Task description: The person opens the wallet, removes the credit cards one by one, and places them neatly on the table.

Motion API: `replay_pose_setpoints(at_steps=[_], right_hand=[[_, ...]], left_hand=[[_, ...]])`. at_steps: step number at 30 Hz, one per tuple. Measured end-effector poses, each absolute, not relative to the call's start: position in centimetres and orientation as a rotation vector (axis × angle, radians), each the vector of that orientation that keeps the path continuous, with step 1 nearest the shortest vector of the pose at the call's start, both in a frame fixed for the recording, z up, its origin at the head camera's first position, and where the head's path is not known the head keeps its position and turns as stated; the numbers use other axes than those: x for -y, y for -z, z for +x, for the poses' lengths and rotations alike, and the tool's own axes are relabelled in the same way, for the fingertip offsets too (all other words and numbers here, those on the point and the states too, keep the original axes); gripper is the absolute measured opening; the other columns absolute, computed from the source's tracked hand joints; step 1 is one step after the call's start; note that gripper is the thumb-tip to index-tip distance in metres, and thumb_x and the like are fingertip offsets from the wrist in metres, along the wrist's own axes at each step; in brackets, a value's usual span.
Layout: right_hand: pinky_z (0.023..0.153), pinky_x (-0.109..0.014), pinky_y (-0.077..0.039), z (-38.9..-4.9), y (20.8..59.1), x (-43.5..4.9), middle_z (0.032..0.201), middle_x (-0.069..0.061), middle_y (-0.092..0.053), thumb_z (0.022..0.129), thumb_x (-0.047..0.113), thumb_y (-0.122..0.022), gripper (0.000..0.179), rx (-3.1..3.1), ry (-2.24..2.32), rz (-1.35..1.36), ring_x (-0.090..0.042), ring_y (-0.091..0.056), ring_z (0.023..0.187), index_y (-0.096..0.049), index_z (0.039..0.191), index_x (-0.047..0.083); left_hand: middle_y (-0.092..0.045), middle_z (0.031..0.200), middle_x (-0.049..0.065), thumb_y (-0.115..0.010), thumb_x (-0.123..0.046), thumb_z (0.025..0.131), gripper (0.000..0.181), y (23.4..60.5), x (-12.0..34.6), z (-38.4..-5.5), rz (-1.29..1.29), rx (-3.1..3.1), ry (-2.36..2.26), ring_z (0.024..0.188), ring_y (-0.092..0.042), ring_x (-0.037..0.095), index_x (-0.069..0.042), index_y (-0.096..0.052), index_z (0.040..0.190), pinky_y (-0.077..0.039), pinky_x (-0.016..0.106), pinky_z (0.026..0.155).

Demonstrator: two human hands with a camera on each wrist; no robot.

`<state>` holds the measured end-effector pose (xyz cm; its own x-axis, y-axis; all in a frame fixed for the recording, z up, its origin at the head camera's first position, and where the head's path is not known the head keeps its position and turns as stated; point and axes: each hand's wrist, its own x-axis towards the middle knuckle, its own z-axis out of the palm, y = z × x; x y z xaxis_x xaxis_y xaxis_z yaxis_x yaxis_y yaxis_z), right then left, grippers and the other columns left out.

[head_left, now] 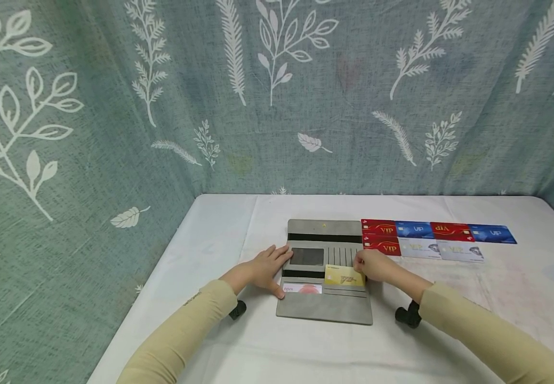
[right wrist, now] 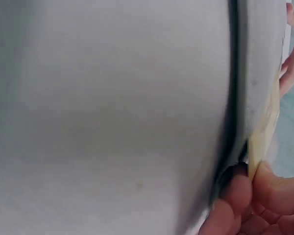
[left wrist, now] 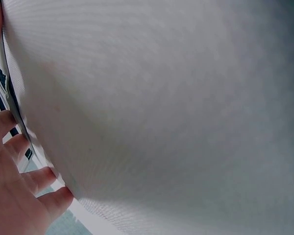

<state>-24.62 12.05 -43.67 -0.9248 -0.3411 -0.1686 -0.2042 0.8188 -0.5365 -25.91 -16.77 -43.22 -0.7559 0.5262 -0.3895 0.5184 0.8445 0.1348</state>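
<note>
A grey card wallet [head_left: 324, 312] lies unfolded on the white table. My left hand [head_left: 265, 268] rests along its left edge with the fingers spread; in the left wrist view the fingers [left wrist: 19, 147] touch that edge. On the wallet's right half is a gold VIP card [head_left: 341, 276]. My right hand [head_left: 374, 265] pinches this card at its right side, between thumb and finger in the right wrist view, where the card [right wrist: 264, 129] shows edge-on. How far its lower edge sits in a slot, I cannot tell. A white and pink card [head_left: 300, 288] sits in the lower left pocket.
Beside the wallet's upper right, red VIP cards [head_left: 381, 246], blue VIP cards [head_left: 414, 229] and silver cards [head_left: 460, 250] lie in two rows. A dark window pocket [head_left: 307, 256] is on the wallet's left half. A leaf-patterned curtain [head_left: 277, 133] hangs behind the table [head_left: 267, 346].
</note>
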Motion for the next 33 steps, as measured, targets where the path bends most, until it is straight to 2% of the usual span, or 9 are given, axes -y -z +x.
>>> replay_pose_setpoints(at_steps=[4, 7, 11, 14, 24, 33], right_hand=[[0.056, -0.024, -0.042, -24.7, 43.9, -12.5, 0.071, -0.004, -0.053, 0.087, 0.008, -0.06, 0.008, -2.63, 0.904, -0.335, -0.015, -0.049, 0.065, -0.059, 0.079, 0.005], [0.054, -0.024, -0.043, -24.7, 43.8, -12.9, 0.073, -0.005, -0.054, 0.083, 0.008, -0.064, 0.006, -2.527, 1.025, -0.252, -0.016, -0.049, 0.063, -0.06, 0.082, 0.004], [0.054, -0.023, -0.042, -24.5, 43.6, -13.4, 0.075, -0.006, -0.054, 0.074, 0.002, -0.071, 0.018, -2.466, 1.084, -0.215, -0.016, -0.048, 0.065, -0.061, 0.089, 0.003], [0.056, -0.023, -0.042, -24.3, 43.6, -13.6, 0.075, -0.007, -0.051, 0.071, -0.002, -0.072, 0.025, -2.446, 1.109, -0.201, -0.017, -0.048, 0.068, -0.061, 0.094, 0.003], [0.063, -0.024, -0.051, -24.1, 44.0, -13.8, 0.081, -0.01, -0.052, 0.074, -0.003, -0.069, 0.027, -2.433, 1.254, -0.067, -0.019, -0.05, 0.073, -0.064, 0.1, 0.001], [0.067, -0.028, -0.054, -24.1, 44.1, -14.2, 0.087, -0.011, -0.051, 0.08, -0.001, -0.064, 0.03, -2.406, 1.443, -0.111, -0.02, -0.056, 0.08, -0.059, 0.109, 0.0]], left_hand=[[-0.008, 0.154, 0.009, -0.074, -0.052, 0.066, 0.109, 43.3, 16.8, -25.9, 0.778, -2.597, -0.033, 0.138, -0.009, 0.038, -0.009, -0.015, 0.147, -0.015, 0.047, 0.111], [-0.008, 0.154, 0.009, -0.074, -0.052, 0.066, 0.109, 43.3, 16.8, -26.0, 0.782, -2.6, -0.029, 0.138, -0.009, 0.039, -0.009, -0.015, 0.147, -0.016, 0.048, 0.111], [-0.008, 0.154, 0.008, -0.074, -0.053, 0.067, 0.109, 43.4, 16.8, -26.0, 0.782, -2.603, -0.017, 0.138, -0.009, 0.038, -0.01, -0.015, 0.147, -0.016, 0.047, 0.111], [-0.008, 0.154, 0.008, -0.074, -0.052, 0.067, 0.108, 43.4, 16.8, -26.0, 0.774, -2.602, -0.022, 0.138, -0.009, 0.038, -0.01, -0.015, 0.147, -0.016, 0.047, 0.111], [-0.007, 0.154, 0.006, -0.074, -0.053, 0.066, 0.109, 43.5, 16.9, -26.0, 0.766, -2.608, -0.036, 0.139, -0.008, 0.036, -0.011, -0.015, 0.147, -0.014, 0.046, 0.111], [-0.009, 0.154, 0.008, -0.075, -0.052, 0.066, 0.109, 43.4, 16.8, -26.0, 0.778, -2.606, -0.041, 0.139, -0.009, 0.038, -0.01, -0.016, 0.147, -0.015, 0.047, 0.111]])
